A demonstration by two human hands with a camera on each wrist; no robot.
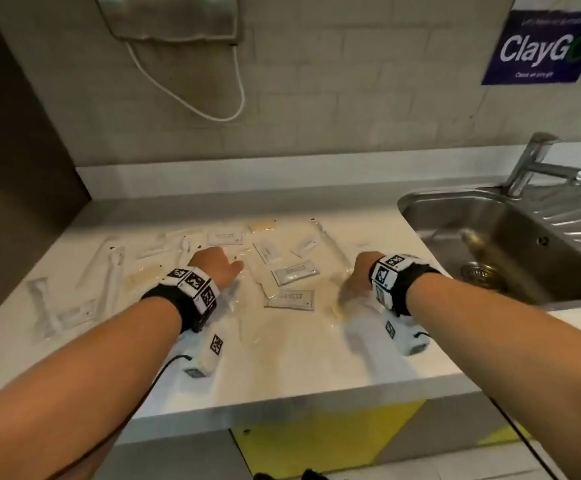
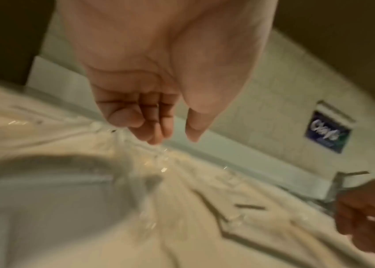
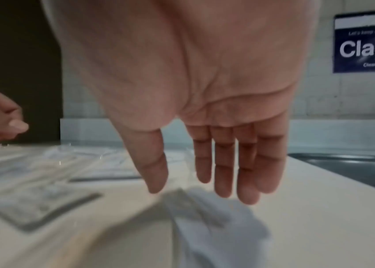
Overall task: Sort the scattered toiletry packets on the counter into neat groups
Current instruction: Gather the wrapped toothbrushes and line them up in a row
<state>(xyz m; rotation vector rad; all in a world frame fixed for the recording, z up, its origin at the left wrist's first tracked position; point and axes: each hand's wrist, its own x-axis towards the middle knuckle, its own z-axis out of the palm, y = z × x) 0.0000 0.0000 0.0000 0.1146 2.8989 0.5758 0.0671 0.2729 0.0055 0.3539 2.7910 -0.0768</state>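
Toiletry packets lie scattered over the white counter [image 1: 302,362]. Two flat white printed sachets [image 1: 295,272] [image 1: 290,299] sit between my hands, another sachet [image 1: 225,238] lies further back, and a yellowish packet [image 1: 262,226] is near the wall. Long clear-wrapped items [image 1: 112,271] lie at the left. My left hand [image 1: 228,270] hovers over clear wrappers; in the left wrist view its fingers [image 2: 156,127] are loosely curled and hold nothing. My right hand [image 1: 353,284] hovers palm down with straight fingers [image 3: 225,172] just above a blurred white packet [image 3: 216,226].
A steel sink [image 1: 420,199] with a faucet [image 1: 538,164] is set into the counter at the right. A dark panel [image 1: 12,168] bounds the left end. A white cable [image 1: 240,91] hangs on the tiled wall, beside a blue sign [image 1: 545,46].
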